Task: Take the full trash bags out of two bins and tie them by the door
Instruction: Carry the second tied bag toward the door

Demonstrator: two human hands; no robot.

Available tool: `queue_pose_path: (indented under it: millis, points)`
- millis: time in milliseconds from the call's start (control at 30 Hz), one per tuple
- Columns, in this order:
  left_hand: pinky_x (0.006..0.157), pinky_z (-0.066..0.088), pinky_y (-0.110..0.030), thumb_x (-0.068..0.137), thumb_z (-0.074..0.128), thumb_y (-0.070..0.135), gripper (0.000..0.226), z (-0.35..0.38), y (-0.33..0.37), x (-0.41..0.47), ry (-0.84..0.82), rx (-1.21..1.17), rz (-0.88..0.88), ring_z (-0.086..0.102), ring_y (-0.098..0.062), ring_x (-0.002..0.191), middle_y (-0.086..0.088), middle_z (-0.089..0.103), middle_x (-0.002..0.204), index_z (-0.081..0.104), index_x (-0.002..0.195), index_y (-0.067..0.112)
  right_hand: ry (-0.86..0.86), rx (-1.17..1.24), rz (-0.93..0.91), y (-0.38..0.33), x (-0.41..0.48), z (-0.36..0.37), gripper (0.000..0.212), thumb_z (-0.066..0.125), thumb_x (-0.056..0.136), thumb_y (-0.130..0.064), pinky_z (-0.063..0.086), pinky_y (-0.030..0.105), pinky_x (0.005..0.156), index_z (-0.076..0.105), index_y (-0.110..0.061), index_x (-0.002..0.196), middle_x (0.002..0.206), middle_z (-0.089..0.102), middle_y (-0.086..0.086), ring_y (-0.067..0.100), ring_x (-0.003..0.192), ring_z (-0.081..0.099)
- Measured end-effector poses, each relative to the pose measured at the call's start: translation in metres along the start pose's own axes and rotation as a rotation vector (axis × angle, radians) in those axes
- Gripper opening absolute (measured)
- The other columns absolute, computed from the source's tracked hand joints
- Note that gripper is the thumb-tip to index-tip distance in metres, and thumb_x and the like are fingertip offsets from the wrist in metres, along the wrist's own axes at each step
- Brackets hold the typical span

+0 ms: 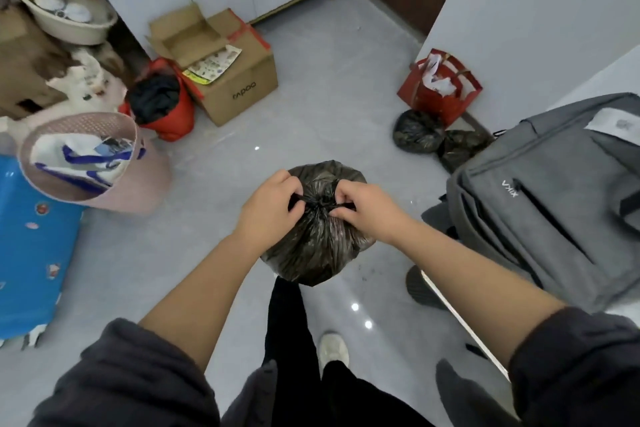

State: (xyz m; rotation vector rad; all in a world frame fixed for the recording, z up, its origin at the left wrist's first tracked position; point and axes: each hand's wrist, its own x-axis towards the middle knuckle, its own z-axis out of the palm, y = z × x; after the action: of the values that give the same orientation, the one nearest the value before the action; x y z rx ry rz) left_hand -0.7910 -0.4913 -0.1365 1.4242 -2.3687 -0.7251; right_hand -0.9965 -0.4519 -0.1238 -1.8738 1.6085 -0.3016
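Clearly both grips are pinched on knot tails: left hand (pixel 268 208) and right hand (pixel 363 210) atop the black trash bag (pixel 311 250); hard pulling could tear the thin plastic.

box (pixel 225 80) left, backpack (pixel 540 204) right, bag (pixel 318 246) between

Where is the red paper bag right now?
In the head view, the red paper bag stands upper right against the white wall, just behind two small black trash bags.
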Motion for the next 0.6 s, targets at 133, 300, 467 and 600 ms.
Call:
queue_pose_path:
  millis: [133,300,467,600]
  points:
    - [0.063,0.048,-0.037,0.084,0.059,0.022,0.006,-0.008,-0.025,0.092,-0.094,0.001,0.076,0.044,-0.011,0.068,0.009,0.046,0.09,0.056,0.087,0.018,0.037,0.004,0.096,0.022,0.069,-0.024,0.024,0.069,0.083,-0.027,0.036,0.03,0.063,0.047,-0.02,0.076,0.074,0.054,-0.005,0.017,0.071,0.049]
    - [0.067,0.05,-0.04,0.083,0.059,0.023,0.007,-0.02,-0.041,0.192,-0.223,0.026,0.149,0.048,-0.016,0.073,0.002,0.05,0.092,0.057,0.086,0.017,0.093,0.069,0.188,0.047,0.138,-0.055,0.023,0.071,0.081,-0.027,0.037,0.029,0.066,0.05,-0.023,0.071,0.074,0.055,-0.005,0.015,0.073,0.05]
    - [0.068,0.049,-0.037,0.083,0.06,0.03,0.014,-0.017,-0.041,0.277,-0.309,0.062,0.221,0.049,-0.015,0.074,0.003,0.05,0.096,0.057,0.09,0.018,0.193,0.12,0.266,0.085,0.184,-0.083,0.02,0.072,0.08,-0.027,0.033,0.026,0.066,0.055,-0.019,0.072,0.077,0.051,-0.003,0.014,0.074,0.047]
    - [0.067,0.045,-0.032,0.087,0.059,0.025,0.011,0.004,-0.033,0.347,-0.319,0.049,0.27,0.044,-0.012,0.072,0.002,0.051,0.097,0.058,0.092,0.016,0.256,0.149,0.314,0.128,0.217,-0.11,0.019,0.071,0.082,-0.026,0.031,0.026,0.065,0.056,-0.019,0.073,0.077,0.051,-0.001,0.014,0.074,0.047]
